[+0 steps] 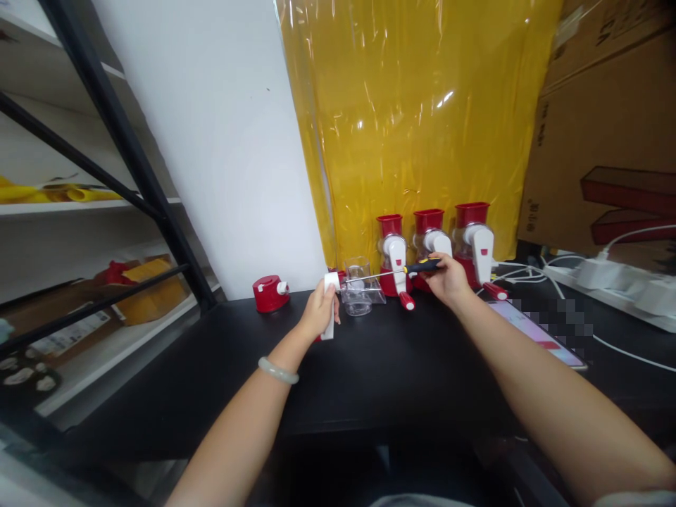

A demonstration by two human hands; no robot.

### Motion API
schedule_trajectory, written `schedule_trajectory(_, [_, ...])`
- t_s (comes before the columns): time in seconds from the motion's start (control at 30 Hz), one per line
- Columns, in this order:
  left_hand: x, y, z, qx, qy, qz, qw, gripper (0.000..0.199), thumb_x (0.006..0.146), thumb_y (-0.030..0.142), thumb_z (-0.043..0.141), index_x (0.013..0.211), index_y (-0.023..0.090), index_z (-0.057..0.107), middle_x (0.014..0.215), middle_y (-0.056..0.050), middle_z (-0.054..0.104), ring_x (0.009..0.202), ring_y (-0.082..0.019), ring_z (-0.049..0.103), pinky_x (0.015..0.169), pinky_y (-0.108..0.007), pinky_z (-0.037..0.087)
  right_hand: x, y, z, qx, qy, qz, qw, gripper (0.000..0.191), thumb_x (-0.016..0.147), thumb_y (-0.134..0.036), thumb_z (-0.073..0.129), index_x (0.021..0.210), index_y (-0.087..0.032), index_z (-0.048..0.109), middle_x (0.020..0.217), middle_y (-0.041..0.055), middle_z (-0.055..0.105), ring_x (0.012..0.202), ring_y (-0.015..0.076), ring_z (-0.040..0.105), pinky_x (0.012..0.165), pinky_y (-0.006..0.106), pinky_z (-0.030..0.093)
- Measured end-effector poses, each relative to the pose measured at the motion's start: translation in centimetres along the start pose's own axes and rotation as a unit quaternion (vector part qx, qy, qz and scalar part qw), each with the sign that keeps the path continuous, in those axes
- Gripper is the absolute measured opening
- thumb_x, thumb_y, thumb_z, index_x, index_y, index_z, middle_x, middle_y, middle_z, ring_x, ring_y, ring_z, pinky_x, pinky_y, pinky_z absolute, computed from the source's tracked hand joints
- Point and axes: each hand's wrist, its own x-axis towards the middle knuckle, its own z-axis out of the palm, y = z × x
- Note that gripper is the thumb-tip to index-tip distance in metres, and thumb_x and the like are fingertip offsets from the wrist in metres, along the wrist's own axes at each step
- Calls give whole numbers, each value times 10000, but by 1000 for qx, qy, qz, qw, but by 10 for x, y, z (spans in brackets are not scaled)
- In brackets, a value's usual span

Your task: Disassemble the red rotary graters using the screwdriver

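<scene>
My left hand [318, 308] is wrapped round a white crank handle [329, 325], held upright over the black table. In my right hand [450, 280] is a screwdriver [421, 266] with a black and yellow grip. Its long shaft points left, and the tip reaches the white top end of the handle; the exact contact is too small to make out. Behind the shaft stands a clear plastic housing [358, 299]. A red round base [271, 293] with a white knob sits left of my left hand.
Three red and white rotary graters [391, 253] stand along the back. A tablet [539, 334] lies at the right, near a white power strip [623, 290] and cables. Black-framed shelves [119, 105] rise at the left; a large cardboard box [596, 148] stands at the back right.
</scene>
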Motion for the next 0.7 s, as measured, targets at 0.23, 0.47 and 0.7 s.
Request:
schedule_trajectory(0.23, [0,0,0,1,-3,-5,1000,547,936,755,400,889,216,481,533,77,540,370,-131,568,394,-235,446,-4,-5,3,11,-19,9,1000,210,566,-209,626,765,-241,567,755,13,651,747,185,638,627,320,551])
schedule_trajectory(0.47, [2,-3,0,-19,20,-16,999,550,927,763,404,891,219,479,542,79,544,368,-133,567,396,-244,455,-8,-2,6,-228,53,-61,970,441,832,-662,585,677,-248,590,549,12,574,530,189,559,491,318,463])
schedule_trajectory(0.7, [2,-1,-1,-24,21,-20,999,573,914,788,406,882,220,470,533,78,540,370,-134,569,397,-244,460,-4,-1,-1,-317,56,-101,941,345,770,-578,704,713,-249,616,508,-39,505,463,151,462,481,298,373])
